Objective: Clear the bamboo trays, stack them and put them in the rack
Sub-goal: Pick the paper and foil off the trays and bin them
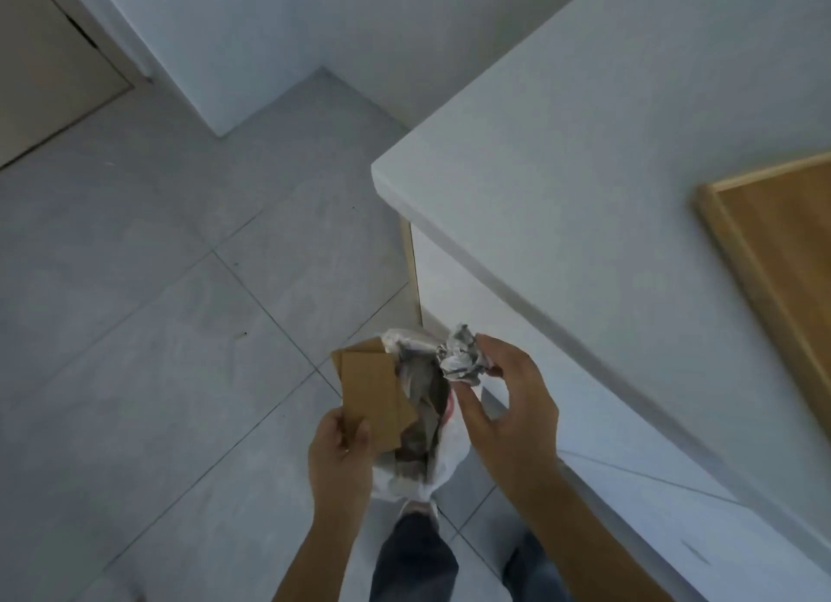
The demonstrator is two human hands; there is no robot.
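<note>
A bamboo tray point(773, 259) lies on the white counter at the right edge of view, only partly in frame, with nothing visible on it. My left hand point(339, 457) grips flat pieces of brown cardboard point(371, 392) over the floor. My right hand point(508, 403) pinches a crumpled ball of paper point(461, 354) between fingertips and thumb. Both hands hover above a white plastic bag point(443, 462) standing open on the floor beside the counter, with crumpled waste inside.
The white counter point(584, 160) has its corner just above my right hand. Grey floor tiles point(157, 331) spread to the left. White walls point(252, 39) and a door stand at the back. My legs in jeans point(413, 556) are below.
</note>
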